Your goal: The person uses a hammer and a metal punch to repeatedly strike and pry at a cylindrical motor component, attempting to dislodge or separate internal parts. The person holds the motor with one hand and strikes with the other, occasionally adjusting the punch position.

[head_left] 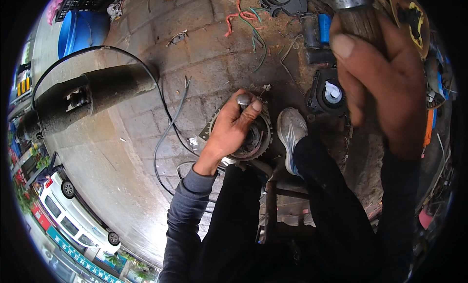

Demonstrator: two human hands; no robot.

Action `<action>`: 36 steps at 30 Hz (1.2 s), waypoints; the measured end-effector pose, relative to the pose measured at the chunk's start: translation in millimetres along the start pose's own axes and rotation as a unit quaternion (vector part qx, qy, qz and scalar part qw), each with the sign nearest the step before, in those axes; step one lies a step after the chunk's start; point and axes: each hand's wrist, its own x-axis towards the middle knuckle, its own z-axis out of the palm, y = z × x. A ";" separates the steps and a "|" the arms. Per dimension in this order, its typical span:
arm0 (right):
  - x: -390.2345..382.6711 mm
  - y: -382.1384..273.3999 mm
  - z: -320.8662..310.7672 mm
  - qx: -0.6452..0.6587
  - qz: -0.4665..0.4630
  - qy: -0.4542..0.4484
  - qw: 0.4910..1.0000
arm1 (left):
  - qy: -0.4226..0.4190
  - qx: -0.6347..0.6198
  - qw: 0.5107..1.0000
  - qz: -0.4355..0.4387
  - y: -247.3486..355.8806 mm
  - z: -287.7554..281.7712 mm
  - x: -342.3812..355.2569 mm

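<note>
My right hand (387, 83) is closed round the wooden handle of a hammer (361, 26), raised at the upper right. The hammer's metal head is cut off by the top edge. Lower down, my left hand (226, 132) is closed round a metal rod with a rounded top, like a punch or chisel (243, 99). Its lower end is hidden by my fingers. Beneath that hand lies a round, finned motor housing (266, 137) on the ground, its inside dark and partly covered. The hammer is well apart from the rod.
Beside the housing is my shoe (292, 132). Black cable (158, 137) loops on the left near a thick dark pipe (117, 85) and a blue bucket (87, 32). Red wires (234, 15) and a black motor cover (325, 90) lie ahead. A white car (75, 215) stands beyond.
</note>
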 end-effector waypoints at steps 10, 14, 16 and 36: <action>-2.5 35.7 -3.5 -0.040 0.181 -0.210 0.960 | -0.006 0.024 1.000 0.012 1.4 2.3 3.1; -9.8 9.2 -5.9 0.024 0.013 -0.011 1.000 | -0.001 0.037 0.999 0.012 1.9 2.3 3.0; -7.2 12.3 6.3 -0.090 -0.096 0.027 0.991 | 0.002 0.046 0.999 0.025 0.9 2.8 2.3; -2.3 65.9 18.7 -0.147 0.225 -0.226 0.936 | -0.028 0.044 0.995 0.081 -4.5 5.2 3.9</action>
